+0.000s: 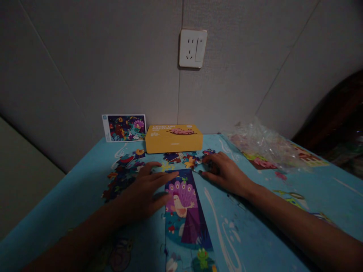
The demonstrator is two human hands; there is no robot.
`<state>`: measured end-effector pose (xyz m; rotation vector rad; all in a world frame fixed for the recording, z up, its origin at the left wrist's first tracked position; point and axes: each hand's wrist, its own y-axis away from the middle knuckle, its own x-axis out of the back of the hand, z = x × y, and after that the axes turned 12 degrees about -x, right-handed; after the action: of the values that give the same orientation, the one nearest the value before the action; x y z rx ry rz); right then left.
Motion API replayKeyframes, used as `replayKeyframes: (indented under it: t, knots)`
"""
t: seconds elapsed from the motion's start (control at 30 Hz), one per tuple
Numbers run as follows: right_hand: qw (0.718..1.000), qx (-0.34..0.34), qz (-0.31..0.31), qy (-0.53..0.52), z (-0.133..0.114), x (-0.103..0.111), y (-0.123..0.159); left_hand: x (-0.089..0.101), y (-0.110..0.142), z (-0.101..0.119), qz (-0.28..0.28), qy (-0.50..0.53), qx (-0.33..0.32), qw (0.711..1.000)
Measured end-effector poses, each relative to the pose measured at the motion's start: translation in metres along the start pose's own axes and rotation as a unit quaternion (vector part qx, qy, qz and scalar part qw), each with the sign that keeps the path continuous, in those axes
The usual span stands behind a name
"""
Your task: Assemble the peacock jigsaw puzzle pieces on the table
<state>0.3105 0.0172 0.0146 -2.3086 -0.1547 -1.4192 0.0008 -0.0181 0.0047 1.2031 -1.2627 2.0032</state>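
Observation:
A partly joined jigsaw puzzle (181, 223) lies in front of me, showing a purple peacock with a white body and a green frog below it. My left hand (150, 190) is at its left edge, fingers spread, the index fingertip over the puzzle's top. Loose puzzle pieces (172, 157) are scattered beyond the puzzle. My right hand (224, 172) rests among the nearest of them at the right, fingers bent, with thumb and index apart. Whether its fingertips touch a piece is hard to see. More dark pieces (121, 181) lie in a cluster left of my left hand.
A yellow puzzle box (174, 143) stands against the wall, with a picture card (124, 128) propped to its left. Clear plastic wrapping (261, 139) lies at the back right on the blue patterned table cover (241, 230). A socket (193, 49) is on the wall.

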Motion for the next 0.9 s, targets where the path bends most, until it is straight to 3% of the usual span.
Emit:
replayKeyframes:
  t: [0.1, 0.2, 0.27, 0.33, 0.43, 0.53, 0.63, 0.8, 0.9]
  knots:
    - [0.996, 0.049, 0.021, -0.068, -0.013, 0.002, 0.009, 0.002, -0.002, 0.012, -0.067, 0.034, -0.016, 0.997]
    - [0.98, 0.157, -0.025, -0.117, -0.032, 0.0, 0.017, 0.004, -0.005, 0.023, -0.121, 0.082, -0.023, 0.989]
    - [0.975, 0.184, -0.053, -0.109, -0.039, 0.001, 0.018, 0.004, -0.006, 0.026, -0.132, 0.099, -0.01, 0.986]
    - [0.984, 0.158, -0.04, -0.07, -0.035, 0.005, 0.015, 0.002, -0.004, 0.023, -0.122, 0.091, 0.011, 0.988]
    - [0.997, 0.06, 0.009, 0.054, -0.014, 0.016, 0.006, -0.001, 0.0, 0.015, -0.097, 0.053, 0.035, 0.993]
    - [0.989, -0.008, -0.041, 0.139, 0.007, 0.022, 0.0, -0.005, 0.004, 0.008, -0.093, 0.034, 0.047, 0.994]
    - [0.989, -0.012, -0.076, 0.125, 0.015, 0.021, -0.001, -0.01, 0.007, 0.005, -0.095, 0.034, 0.049, 0.994]
    - [0.997, -0.014, -0.037, 0.073, 0.014, 0.017, -0.003, -0.011, 0.008, 0.005, -0.095, 0.027, 0.038, 0.994]
    - [0.996, -0.073, -0.023, -0.047, 0.005, 0.015, -0.003, -0.008, 0.005, 0.007, -0.107, 0.032, 0.033, 0.993]
